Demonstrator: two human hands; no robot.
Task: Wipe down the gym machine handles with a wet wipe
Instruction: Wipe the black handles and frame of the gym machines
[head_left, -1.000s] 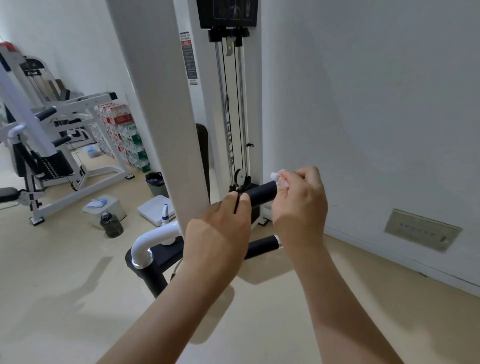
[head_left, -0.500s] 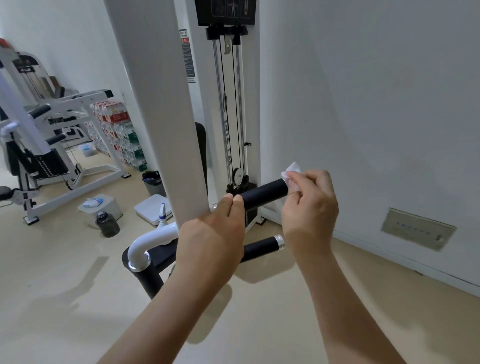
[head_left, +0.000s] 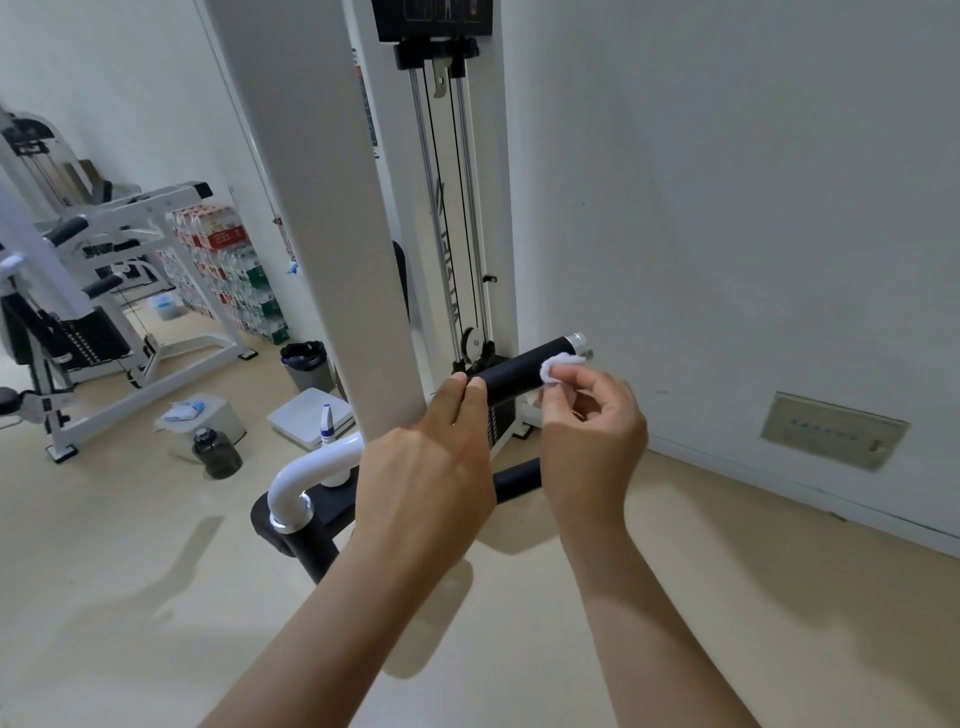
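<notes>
Wet wipe (head_left: 559, 367) in R hand (head_left: 592, 436) touches handle (head_left: 517, 372); L hand (head_left: 426, 467) grips it.

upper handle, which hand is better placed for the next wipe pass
Right. The right hand pinches the wet wipe at the upper handle near its chrome cap; the left hand only grips the inner end.

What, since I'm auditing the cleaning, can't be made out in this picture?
Head view:
Lower handle: mostly hidden behind the left hand and right hand.
Upper handle, near end: covered by the left hand.
Black panel: cut by top edge.
Wall plate lettering: too small.
Wipe: wetness not visible.
</notes>
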